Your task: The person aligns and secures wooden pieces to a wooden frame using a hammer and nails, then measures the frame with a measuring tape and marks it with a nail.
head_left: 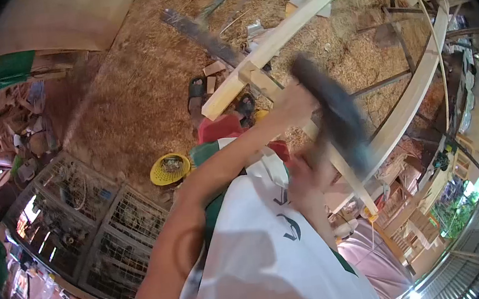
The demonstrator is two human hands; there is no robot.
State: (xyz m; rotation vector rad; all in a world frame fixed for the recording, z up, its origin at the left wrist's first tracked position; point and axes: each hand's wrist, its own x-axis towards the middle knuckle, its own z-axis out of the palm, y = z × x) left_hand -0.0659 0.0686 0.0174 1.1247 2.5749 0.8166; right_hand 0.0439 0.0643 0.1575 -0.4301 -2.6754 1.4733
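Observation:
A long dark tool (332, 109), badly blurred and with a teal tint at its lower end, is held over a pale wooden frame. My left hand (296, 106) reaches across and closes on the tool's upper left side; its fingertips are hidden. Close to the tool's lower part is my right hand (306, 178), with its fingers smeared by motion. Under the tool runs a narrow wooden crosspiece (349, 175). It lies between a thick pale beam (291, 32), at the upper left, and a curved beam (415, 112) on the right.
A yellow perforated basket (169, 168) sits on the shavings-covered floor (127, 97). Wire mesh panels (135, 223) stand at lower left. A dark plank (200, 36) and wood offcuts (213, 68) lie beyond the thick beam. Something red (219, 128) is close to my legs.

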